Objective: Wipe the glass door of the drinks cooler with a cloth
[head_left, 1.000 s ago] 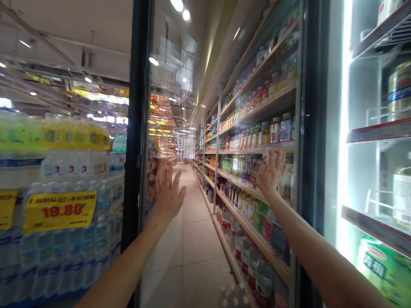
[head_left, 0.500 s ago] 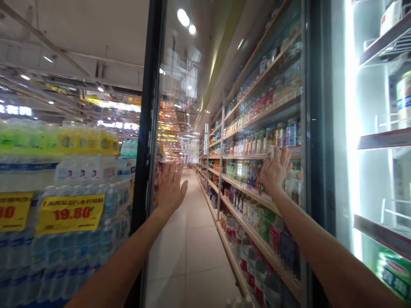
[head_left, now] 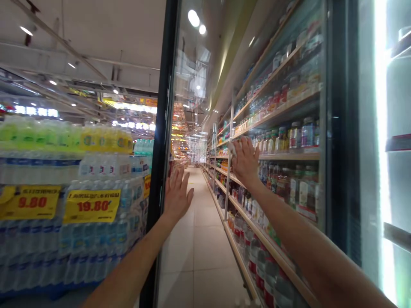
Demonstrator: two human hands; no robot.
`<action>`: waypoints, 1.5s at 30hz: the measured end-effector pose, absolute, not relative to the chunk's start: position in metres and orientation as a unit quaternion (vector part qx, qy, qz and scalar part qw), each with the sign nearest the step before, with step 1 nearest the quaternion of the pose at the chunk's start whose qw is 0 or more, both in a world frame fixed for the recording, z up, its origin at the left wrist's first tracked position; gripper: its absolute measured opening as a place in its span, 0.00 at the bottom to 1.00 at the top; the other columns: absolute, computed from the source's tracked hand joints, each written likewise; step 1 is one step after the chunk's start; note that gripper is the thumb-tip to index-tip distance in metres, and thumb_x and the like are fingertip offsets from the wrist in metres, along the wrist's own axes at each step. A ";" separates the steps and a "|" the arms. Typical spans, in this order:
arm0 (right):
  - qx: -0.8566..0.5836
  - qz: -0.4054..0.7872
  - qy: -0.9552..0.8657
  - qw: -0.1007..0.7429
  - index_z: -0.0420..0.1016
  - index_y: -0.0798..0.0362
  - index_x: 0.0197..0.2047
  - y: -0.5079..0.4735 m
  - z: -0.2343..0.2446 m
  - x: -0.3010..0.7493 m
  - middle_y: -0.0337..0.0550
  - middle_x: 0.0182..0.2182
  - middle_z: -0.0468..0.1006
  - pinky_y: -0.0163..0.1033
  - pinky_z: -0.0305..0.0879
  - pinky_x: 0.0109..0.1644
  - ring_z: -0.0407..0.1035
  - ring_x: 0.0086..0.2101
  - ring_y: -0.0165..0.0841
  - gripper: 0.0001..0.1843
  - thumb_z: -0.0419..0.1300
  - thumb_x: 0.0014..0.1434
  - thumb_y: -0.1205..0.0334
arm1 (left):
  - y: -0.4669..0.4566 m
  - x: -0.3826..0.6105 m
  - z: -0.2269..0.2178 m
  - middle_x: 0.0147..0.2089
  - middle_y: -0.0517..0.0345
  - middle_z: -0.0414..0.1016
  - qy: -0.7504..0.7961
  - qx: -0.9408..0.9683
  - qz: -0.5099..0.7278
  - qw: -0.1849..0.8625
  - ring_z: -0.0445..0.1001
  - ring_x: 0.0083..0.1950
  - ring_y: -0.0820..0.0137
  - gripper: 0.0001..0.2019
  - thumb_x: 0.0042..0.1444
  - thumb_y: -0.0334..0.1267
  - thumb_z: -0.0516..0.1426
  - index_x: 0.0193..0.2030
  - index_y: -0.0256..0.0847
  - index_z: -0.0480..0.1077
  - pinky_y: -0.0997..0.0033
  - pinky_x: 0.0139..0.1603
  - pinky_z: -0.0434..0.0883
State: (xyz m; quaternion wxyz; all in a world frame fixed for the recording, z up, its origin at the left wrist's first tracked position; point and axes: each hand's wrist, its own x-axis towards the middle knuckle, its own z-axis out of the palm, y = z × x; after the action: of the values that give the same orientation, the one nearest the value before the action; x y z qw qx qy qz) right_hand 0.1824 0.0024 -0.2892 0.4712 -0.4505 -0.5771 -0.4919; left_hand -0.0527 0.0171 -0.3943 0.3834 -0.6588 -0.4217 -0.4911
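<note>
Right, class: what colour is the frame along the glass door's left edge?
Black; the door frame shows best in the head view.

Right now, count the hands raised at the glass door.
2: the left hand, beside the dark door frame; the right hand, higher and farther right, with something whitish at its edge. No other hand shows.

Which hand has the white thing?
The right hand: a small white thing, perhaps a cloth, shows at its thumb side. The left hand, nearer the door's black edge, shows nothing white.
</note>
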 end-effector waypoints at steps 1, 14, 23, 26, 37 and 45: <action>-0.448 -0.488 -0.585 0.469 0.54 0.52 0.62 0.005 -0.285 0.176 0.49 0.64 0.50 0.58 0.40 0.62 0.42 0.63 0.44 0.28 0.49 0.58 0.62 | 0.016 -0.054 -0.399 0.67 0.46 0.48 -0.426 -0.658 -0.491 0.380 0.45 0.68 0.59 0.26 0.58 0.38 0.47 0.64 0.37 0.50 0.49 0.64 0.45; -0.311 -0.516 -0.730 0.323 0.54 0.51 0.61 0.014 -0.345 0.104 0.47 0.63 0.54 0.57 0.32 0.64 0.43 0.63 0.42 0.27 0.50 0.58 0.63 | -0.011 -0.086 -0.476 0.66 0.45 0.50 -0.463 -0.698 -0.383 0.389 0.47 0.67 0.60 0.25 0.57 0.33 0.47 0.61 0.31 0.54 0.52 0.62 0.55; -0.229 -0.464 -0.835 0.189 0.53 0.51 0.63 -0.002 -0.478 0.128 0.46 0.63 0.54 0.55 0.36 0.65 0.40 0.64 0.41 0.29 0.50 0.58 0.65 | -0.017 -0.090 -0.508 0.66 0.47 0.52 -0.467 -0.728 -0.349 0.362 0.47 0.67 0.62 0.24 0.56 0.28 0.44 0.60 0.32 0.56 0.53 0.63 0.53; -0.148 -0.439 -0.878 0.122 0.57 0.51 0.61 -0.010 -0.543 0.138 0.42 0.62 0.56 0.50 0.45 0.64 0.46 0.62 0.37 0.25 0.48 0.59 0.65 | -0.018 -0.088 -0.527 0.65 0.46 0.53 -0.467 -0.729 -0.348 0.360 0.47 0.67 0.62 0.24 0.55 0.27 0.44 0.60 0.32 0.57 0.53 0.63 0.53; -0.242 -0.427 -0.839 0.236 0.56 0.53 0.62 -0.005 -0.515 0.111 0.47 0.62 0.56 0.57 0.45 0.63 0.46 0.62 0.41 0.26 0.47 0.60 0.68 | -0.025 -0.092 -0.534 0.65 0.42 0.52 -0.452 -0.729 -0.390 0.334 0.44 0.68 0.63 0.26 0.57 0.27 0.43 0.64 0.34 0.48 0.52 0.64 0.52; -0.221 -0.417 -0.838 0.275 0.55 0.54 0.61 0.015 -0.487 0.061 0.48 0.63 0.55 0.60 0.47 0.62 0.44 0.63 0.41 0.25 0.46 0.61 0.66 | -0.030 -0.102 -0.528 0.65 0.42 0.53 -0.438 -0.716 -0.415 0.352 0.44 0.68 0.63 0.28 0.57 0.27 0.43 0.65 0.36 0.44 0.52 0.63 0.54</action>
State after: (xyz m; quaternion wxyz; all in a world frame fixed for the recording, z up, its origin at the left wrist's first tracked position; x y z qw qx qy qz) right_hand 0.0608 0.0152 -0.4873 0.2746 -0.2209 -0.8378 -0.4169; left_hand -0.1022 -0.0300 -0.5280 0.3519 -0.7157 -0.4381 -0.4146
